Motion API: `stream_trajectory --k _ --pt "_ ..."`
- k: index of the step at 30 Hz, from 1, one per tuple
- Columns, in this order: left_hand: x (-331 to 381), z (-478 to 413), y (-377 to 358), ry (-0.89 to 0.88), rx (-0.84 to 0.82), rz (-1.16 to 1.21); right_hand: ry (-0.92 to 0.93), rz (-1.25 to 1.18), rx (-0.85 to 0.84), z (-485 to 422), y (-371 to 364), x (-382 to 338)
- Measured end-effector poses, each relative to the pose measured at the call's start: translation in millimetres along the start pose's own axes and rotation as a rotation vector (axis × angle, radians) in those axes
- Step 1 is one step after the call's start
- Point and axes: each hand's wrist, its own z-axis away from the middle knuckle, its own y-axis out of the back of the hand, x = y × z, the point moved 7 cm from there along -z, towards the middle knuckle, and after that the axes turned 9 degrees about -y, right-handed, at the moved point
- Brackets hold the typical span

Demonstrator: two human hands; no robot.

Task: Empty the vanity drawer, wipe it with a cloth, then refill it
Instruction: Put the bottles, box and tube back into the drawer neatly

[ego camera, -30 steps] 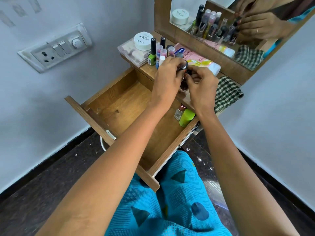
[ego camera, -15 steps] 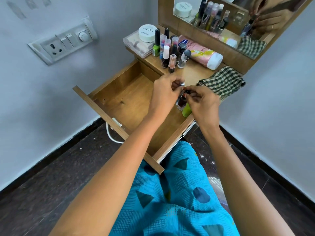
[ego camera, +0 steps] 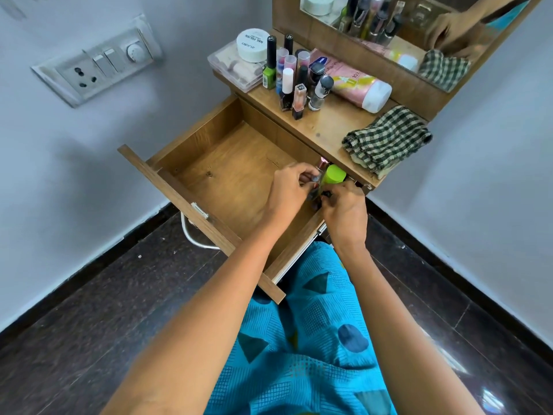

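Note:
The wooden vanity drawer (ego camera: 209, 163) is pulled open and mostly bare inside. In its right rear corner stand a green-capped bottle (ego camera: 335, 174) and a small pink-capped bottle (ego camera: 323, 163). Just in front of them, both hands are down in the drawer. My left hand (ego camera: 288, 188) pinches a small silver-capped nail polish bottle (ego camera: 314, 178). A dark little bottle (ego camera: 324, 195) is pinched by my right hand (ego camera: 344, 212); most of it is hidden by the fingers. A checked cloth (ego camera: 386, 139) lies folded on the vanity top (ego camera: 326, 127).
Several nail polish bottles (ego camera: 296, 82) stand on the vanity top beside a lying pink bottle (ego camera: 356, 82), a white jar (ego camera: 252, 44) and a clear box (ego camera: 229, 65). A mirror (ego camera: 419, 22) rises behind. A wall socket (ego camera: 98, 64) is at left; a white cable (ego camera: 194, 236) hangs under the drawer.
Both hands came down from the vanity top into the drawer's right rear corner, carrying the small bottles with them.

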Motion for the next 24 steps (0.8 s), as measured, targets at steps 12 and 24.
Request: stream_trajectory --k 12,24 --pt "-5 -4 -14 0.01 -0.046 0.008 -0.141 0.139 -0.028 -5 -8 -11" --pt "-14 -3 -16 0.03 -0.071 -0.027 -0.162 0.181 -0.049 -5 -6 -9"
